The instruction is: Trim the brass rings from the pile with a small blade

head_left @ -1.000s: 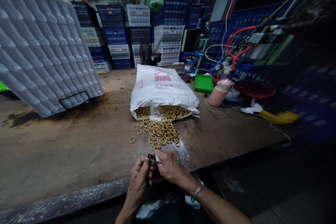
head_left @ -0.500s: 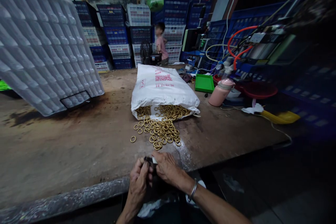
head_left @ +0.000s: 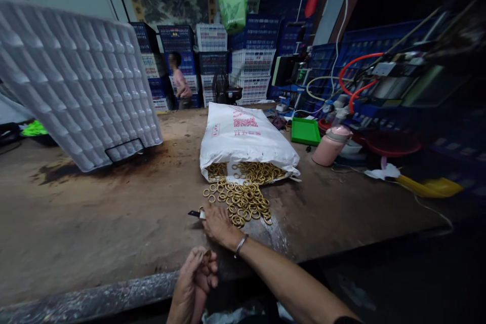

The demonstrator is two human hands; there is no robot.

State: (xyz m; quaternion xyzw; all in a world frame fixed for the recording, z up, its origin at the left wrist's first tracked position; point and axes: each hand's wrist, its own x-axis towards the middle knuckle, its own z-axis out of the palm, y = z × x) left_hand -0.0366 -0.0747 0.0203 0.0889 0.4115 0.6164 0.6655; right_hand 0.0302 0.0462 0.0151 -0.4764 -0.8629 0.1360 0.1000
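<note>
My right hand [head_left: 220, 225] is closed on a small knife [head_left: 197, 214] with a dark, flat blade and a pale handle. The blade points left, and the hand rests on the table at the near left side of a pile of brass rings [head_left: 248, 200]. Closer to me, by the table edge, my left hand [head_left: 197, 268] pinches a brass ring [head_left: 207, 253] between thumb and fingers; the fingers partly cover it. The loose rings spill from the mouth of a white woven sack [head_left: 246, 136] with red print, which lies on its side with more rings inside.
A ribbed plastic tray [head_left: 91, 86] stands tilted at the left. To the right are a green tray [head_left: 305, 131], a pink bottle [head_left: 330, 147], a yellow scoop [head_left: 431, 186] and a machine with orange hoses [head_left: 351, 66]. Behind the table, a person [head_left: 181, 83] stands near stacked crates [head_left: 212, 38].
My right hand has moved forward and left with the knife to the rings, apart from my left hand. My left hand has lowered slightly. The person behind has moved left.
</note>
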